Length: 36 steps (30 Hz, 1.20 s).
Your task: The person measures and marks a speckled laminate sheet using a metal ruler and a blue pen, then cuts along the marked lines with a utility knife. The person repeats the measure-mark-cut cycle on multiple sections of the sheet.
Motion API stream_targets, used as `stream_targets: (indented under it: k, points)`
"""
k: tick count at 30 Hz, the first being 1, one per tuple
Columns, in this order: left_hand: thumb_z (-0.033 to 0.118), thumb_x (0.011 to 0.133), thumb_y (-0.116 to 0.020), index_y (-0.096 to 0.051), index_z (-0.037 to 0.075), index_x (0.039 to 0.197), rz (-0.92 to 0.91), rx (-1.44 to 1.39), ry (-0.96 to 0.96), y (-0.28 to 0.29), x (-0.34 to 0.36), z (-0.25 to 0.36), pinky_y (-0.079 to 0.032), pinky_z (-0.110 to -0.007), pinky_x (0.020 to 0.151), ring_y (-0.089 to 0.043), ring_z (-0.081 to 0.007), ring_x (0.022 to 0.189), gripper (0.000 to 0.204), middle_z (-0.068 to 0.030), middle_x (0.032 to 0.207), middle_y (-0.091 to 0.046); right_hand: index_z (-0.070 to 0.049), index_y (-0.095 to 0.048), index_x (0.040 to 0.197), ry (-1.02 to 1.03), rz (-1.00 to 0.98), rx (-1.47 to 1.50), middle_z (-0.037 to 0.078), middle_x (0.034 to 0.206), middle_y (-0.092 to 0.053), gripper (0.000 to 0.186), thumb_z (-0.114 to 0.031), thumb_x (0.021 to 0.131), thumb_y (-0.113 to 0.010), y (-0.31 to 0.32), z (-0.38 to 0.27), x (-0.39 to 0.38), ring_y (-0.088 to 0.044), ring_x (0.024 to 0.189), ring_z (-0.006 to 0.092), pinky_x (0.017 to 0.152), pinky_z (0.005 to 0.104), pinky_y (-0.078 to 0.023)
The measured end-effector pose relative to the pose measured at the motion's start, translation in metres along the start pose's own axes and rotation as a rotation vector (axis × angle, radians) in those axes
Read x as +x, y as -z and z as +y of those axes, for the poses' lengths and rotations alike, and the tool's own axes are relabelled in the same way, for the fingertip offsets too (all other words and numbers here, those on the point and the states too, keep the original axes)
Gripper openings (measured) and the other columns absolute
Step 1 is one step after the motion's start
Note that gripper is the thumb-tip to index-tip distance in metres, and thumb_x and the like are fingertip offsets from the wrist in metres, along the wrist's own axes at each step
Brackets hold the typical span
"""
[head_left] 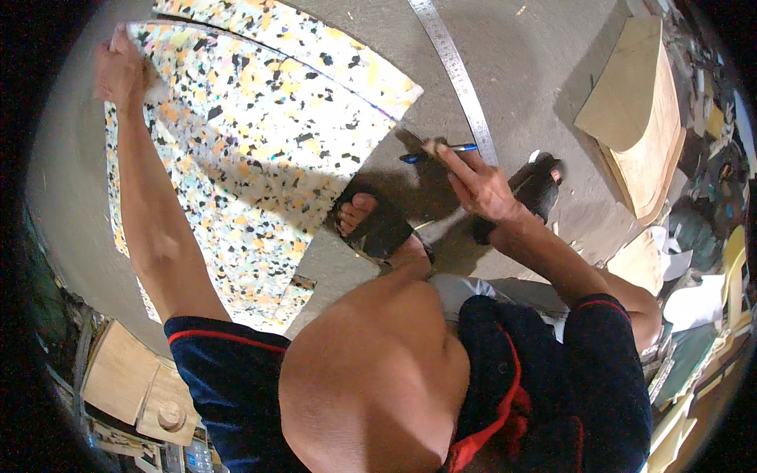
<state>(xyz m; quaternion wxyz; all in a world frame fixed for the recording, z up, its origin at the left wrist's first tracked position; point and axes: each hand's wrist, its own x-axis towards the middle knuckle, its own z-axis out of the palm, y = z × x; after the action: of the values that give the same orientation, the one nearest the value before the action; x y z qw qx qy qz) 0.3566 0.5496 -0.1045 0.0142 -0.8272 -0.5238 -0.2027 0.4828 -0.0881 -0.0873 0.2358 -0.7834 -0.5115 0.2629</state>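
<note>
A large multicoloured speckled foam sheet (236, 150) lies on the floor to the left. My left hand (120, 71), slightly blurred, is closed on its far left corner. A curved line runs along the sheet's far side, with a dark gap opening at its left part; beyond it lies a foam strip (315, 39). My right hand (479, 187) is closed just off the sheet's right edge, pinching a thin, blade-like tool that points at the line's end. A blue pen (465, 147) passes behind those fingers; I cannot tell whether it is held or on the floor.
A metal ruler (453, 67) lies on the floor beyond my right hand. My sandalled feet (371, 221) stand by the foam's right edge. Curved wooden panels (631, 102) lie at the right, beside heaped scraps (710, 158). More wooden pieces (126, 378) are at the lower left.
</note>
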Motion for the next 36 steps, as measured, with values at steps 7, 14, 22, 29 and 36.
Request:
stream_targets:
  k: [7, 14, 22, 29, 36]
  points:
    - [0.067, 0.094, -0.053, -0.065, 0.000, 0.125, 0.087, -0.007, -0.104, -0.003, 0.013, -0.004, -0.046, -0.053, 0.100, -0.067, -0.0415, 0.112, 0.075, -0.0246, 0.117, -0.071, -0.016, -0.040, 0.151, -0.227, -0.254, -0.008, 0.021, 0.115, -0.064, 0.060, -0.008, 0.095, -0.060, 0.046, -0.005, -0.059, -0.069, 0.085, 0.0444, 0.072, 0.0507, -0.061]
    - [0.066, 0.095, -0.054, -0.067, 0.003, 0.122, 0.062, -0.015, -0.100, 0.003, 0.011, 0.002, -0.049, -0.054, 0.094, -0.068, -0.0440, 0.107, 0.070, -0.0233, 0.110, -0.073, -0.010, -0.044, 0.144, -0.207, -0.085, 0.005, 0.021, 0.116, -0.064, 0.052, -0.012, 0.095, -0.062, 0.012, 0.005, -0.039, -0.069, 0.088, 0.0432, 0.068, 0.0521, -0.059]
    - [0.066, 0.094, -0.053, -0.066, 0.005, 0.125, 0.029, -0.045, -0.012, -0.015, 0.022, -0.021, -0.049, -0.051, 0.097, -0.068, -0.0406, 0.109, 0.070, -0.0218, 0.115, -0.072, -0.008, -0.044, 0.142, -0.361, -0.220, -0.002, 0.020, 0.116, -0.066, 0.050, -0.016, 0.096, -0.063, 0.036, -0.001, -0.070, -0.069, 0.094, 0.0429, 0.072, 0.0527, -0.058]
    - [0.057, 0.094, -0.060, -0.066, 0.010, 0.126, 0.030, 0.099, -0.396, 0.013, 0.000, 0.051, -0.052, -0.050, 0.092, -0.068, -0.0377, 0.109, 0.058, -0.0187, 0.118, -0.071, -0.010, -0.047, 0.139, -0.464, -0.285, -0.031, 0.019, 0.117, -0.065, 0.044, -0.013, 0.097, -0.060, 0.044, -0.020, -0.062, -0.070, 0.093, 0.0432, 0.073, 0.0530, -0.058]
    - [0.023, 0.093, -0.071, -0.064, 0.021, 0.133, -0.561, -0.212, -1.160, 0.040, -0.150, 0.173, -0.028, -0.057, 0.117, -0.046, -0.0295, 0.140, 0.041, -0.0051, 0.139, -0.061, -0.009, -0.049, 0.135, -0.375, -0.163, -0.015, 0.018, 0.106, -0.066, 0.043, -0.012, 0.095, -0.062, 0.038, -0.006, -0.066, -0.069, 0.083, 0.0422, 0.066, 0.0510, -0.058]
